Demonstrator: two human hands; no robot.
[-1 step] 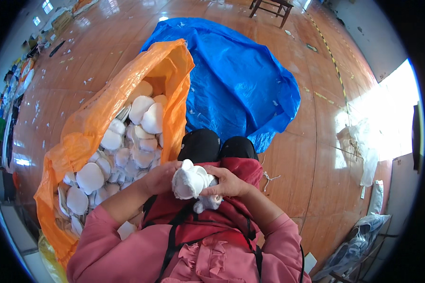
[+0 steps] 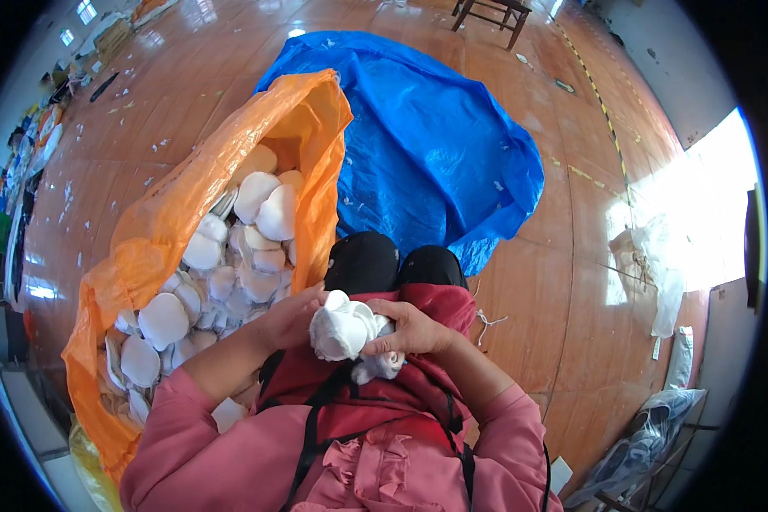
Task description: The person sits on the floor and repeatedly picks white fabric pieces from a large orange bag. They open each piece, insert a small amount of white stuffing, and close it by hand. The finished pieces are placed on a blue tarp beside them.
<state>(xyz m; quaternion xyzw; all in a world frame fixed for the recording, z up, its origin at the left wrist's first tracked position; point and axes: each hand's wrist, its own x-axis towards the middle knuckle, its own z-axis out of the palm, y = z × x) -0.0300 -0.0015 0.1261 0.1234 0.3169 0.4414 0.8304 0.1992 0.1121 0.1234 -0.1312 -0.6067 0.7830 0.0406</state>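
Note:
Over my lap, a bundle of soft white pads [image 2: 343,334] sits between my two hands. My left hand [image 2: 297,319] curls round its left and far side, fingers partly hidden behind it. From the right, my right hand [image 2: 411,328] pinches the bundle with the thumb on the near side. Just below it, a small white and grey cloth-like piece [image 2: 379,367] rests against the red apron [image 2: 401,401]; its kind is unclear. To my left, an orange woven sack [image 2: 158,226] gapes wide, full of round white pads [image 2: 164,322].
Beyond my knees a blue plastic sheet or sack [image 2: 431,145] lies crumpled on the reddish tiled floor [image 2: 555,282]. A wooden stool [image 2: 495,17] stands at the far side. Clear plastic bags [image 2: 648,435] lie on the right, with a white string [image 2: 489,322] nearer my knee.

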